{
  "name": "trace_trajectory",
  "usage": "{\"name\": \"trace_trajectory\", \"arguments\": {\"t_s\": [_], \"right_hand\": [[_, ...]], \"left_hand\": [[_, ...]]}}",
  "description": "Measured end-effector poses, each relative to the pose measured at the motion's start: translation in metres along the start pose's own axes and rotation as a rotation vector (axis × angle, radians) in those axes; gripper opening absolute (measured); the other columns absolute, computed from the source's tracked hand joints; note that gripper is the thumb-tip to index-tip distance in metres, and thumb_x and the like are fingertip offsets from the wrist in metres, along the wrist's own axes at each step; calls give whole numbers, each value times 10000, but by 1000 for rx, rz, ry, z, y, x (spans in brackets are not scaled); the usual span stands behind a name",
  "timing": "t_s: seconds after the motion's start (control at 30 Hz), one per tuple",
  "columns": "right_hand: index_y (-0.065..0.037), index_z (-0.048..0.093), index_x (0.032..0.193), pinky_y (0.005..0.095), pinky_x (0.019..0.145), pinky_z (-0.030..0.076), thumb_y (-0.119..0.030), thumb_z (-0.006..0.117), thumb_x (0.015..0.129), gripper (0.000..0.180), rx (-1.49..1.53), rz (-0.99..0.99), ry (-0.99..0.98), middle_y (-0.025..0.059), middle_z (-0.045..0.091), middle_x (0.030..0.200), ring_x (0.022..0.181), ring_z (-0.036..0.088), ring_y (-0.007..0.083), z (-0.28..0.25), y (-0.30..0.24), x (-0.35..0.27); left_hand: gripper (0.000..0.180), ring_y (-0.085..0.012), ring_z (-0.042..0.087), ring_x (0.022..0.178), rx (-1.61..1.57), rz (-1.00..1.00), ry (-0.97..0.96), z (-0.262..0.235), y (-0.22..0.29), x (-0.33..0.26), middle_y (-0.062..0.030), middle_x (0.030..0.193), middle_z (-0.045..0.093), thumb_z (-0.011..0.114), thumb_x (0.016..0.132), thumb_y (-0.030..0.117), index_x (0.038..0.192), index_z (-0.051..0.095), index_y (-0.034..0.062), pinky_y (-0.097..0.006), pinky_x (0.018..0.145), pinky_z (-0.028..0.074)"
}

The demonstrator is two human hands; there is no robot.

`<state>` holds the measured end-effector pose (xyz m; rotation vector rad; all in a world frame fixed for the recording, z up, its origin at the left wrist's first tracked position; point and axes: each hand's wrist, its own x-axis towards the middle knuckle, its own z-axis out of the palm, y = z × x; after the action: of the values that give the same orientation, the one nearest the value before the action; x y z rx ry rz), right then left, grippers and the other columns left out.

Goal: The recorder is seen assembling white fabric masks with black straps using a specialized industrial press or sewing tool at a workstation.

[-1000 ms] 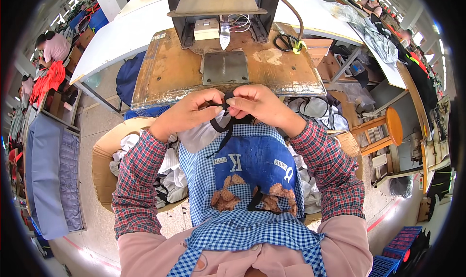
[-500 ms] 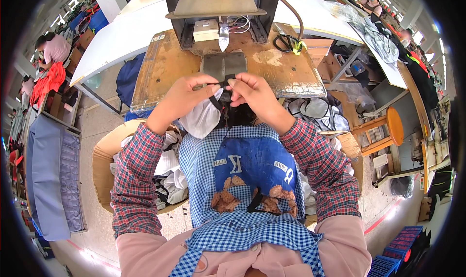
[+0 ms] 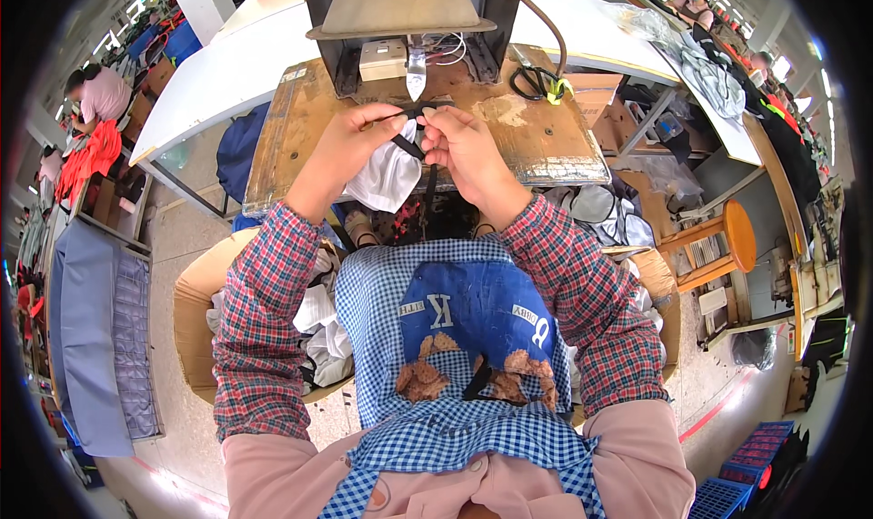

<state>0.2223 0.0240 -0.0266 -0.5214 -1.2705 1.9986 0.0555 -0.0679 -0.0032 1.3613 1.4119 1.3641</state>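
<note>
My left hand [image 3: 356, 139] pinches a black strap [image 3: 408, 144] just in front of the pointed metal tip [image 3: 416, 75] of the machine. On the same strap, a little to the right, my right hand [image 3: 462, 143] is closed with thumb and forefinger. White cloth [image 3: 387, 175] joined to the strap hangs below my left hand over the table's front edge. Another length of black strap drops between the hands toward my lap. The fingers cover the exact spot where the strap is gripped.
The machine's dark housing [image 3: 329, 28] stands on a worn wooden table [image 3: 300, 128]. Black-handled scissors [image 3: 536, 84] lie on its right. A cardboard box [image 3: 202, 287] of white cloth pieces is at my left. A wooden stool [image 3: 738, 237] stands at right. Other people sit farther off.
Both hands have moved forward, away from my body, carrying the strap and white cloth closer to the machine's metal tip. The cloth now hangs nearer the table edge.
</note>
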Motion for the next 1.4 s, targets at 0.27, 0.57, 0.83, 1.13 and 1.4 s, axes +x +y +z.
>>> {"name": "trace_trajectory", "arguments": {"t_s": [0.27, 0.57, 0.83, 1.13, 1.4], "right_hand": [[-38, 625, 884, 232, 565, 446, -190, 602, 910, 157, 10, -18, -16, -20, 566, 722, 642, 566, 87, 2, -4, 7], [-50, 639, 859, 222, 564, 433, -184, 597, 912, 150, 2, -22, 12, -25, 579, 723, 641, 565, 79, 4, -5, 8], [-53, 646, 873, 210, 561, 418, -188, 591, 915, 152, 1, -49, 8, -31, 577, 717, 642, 561, 71, 5, -4, 9], [-56, 635, 865, 211, 568, 409, -203, 586, 927, 167, -8, -59, 27, -34, 568, 710, 636, 545, 65, 8, -3, 10], [-63, 627, 852, 217, 570, 409, -201, 584, 930, 164, -14, -60, 36, -37, 561, 706, 639, 540, 65, 10, -4, 11]], "left_hand": [[241, -46, 549, 883, -40, 30, 20, 2, 4, 2, 27, 953, 634, 619, 954, 179, 1084, 657, -21, -210, 795, 442], [228, -38, 558, 845, -87, 63, 42, 4, -1, 3, 34, 928, 645, 623, 953, 176, 1074, 668, -12, -206, 760, 449], [225, -41, 575, 845, -139, 67, 58, 7, -1, 2, 24, 942, 655, 624, 951, 168, 1083, 666, -9, -204, 754, 458], [237, -46, 595, 836, -163, 65, 95, 8, -8, 4, 3, 950, 668, 621, 953, 161, 1112, 653, -12, -205, 747, 476], [242, -53, 609, 821, -189, 59, 98, 7, -9, 6, -10, 963, 676, 622, 953, 159, 1119, 650, -15, -204, 730, 487]]}}
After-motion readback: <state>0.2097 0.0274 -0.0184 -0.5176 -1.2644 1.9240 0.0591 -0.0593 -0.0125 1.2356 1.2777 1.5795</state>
